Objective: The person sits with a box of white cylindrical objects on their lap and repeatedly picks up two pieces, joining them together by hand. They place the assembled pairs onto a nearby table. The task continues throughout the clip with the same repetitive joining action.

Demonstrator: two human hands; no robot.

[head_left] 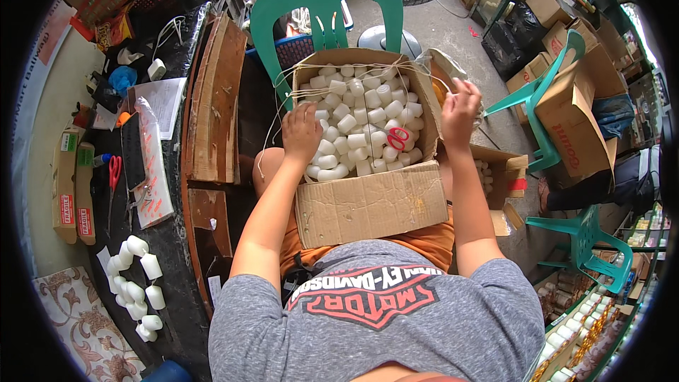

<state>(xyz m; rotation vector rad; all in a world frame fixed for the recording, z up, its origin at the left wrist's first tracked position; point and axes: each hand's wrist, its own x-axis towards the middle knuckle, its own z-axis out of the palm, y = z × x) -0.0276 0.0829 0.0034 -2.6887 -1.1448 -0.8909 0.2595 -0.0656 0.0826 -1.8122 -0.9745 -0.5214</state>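
An open cardboard box (pixel 371 205) rests on my lap, filled with several small white plastic cylinders (pixel 353 124). Red-handled scissors (pixel 398 139) lie on top of them at the right. My left hand (pixel 302 131) reaches into the box's left side, fingers curled down among the white pieces. My right hand (pixel 460 107) is raised at the box's right edge, fingers pinched around thin pale string (pixel 339 74) that loops across the top of the box.
A green plastic chair (pixel 322 3) stands just beyond the box. A dark table (pixel 170 233) at left carries a string of white cylinders (pixel 136 279), red scissors (pixel 114 173), papers and small boxes. More cardboard boxes and green chairs stand at right.
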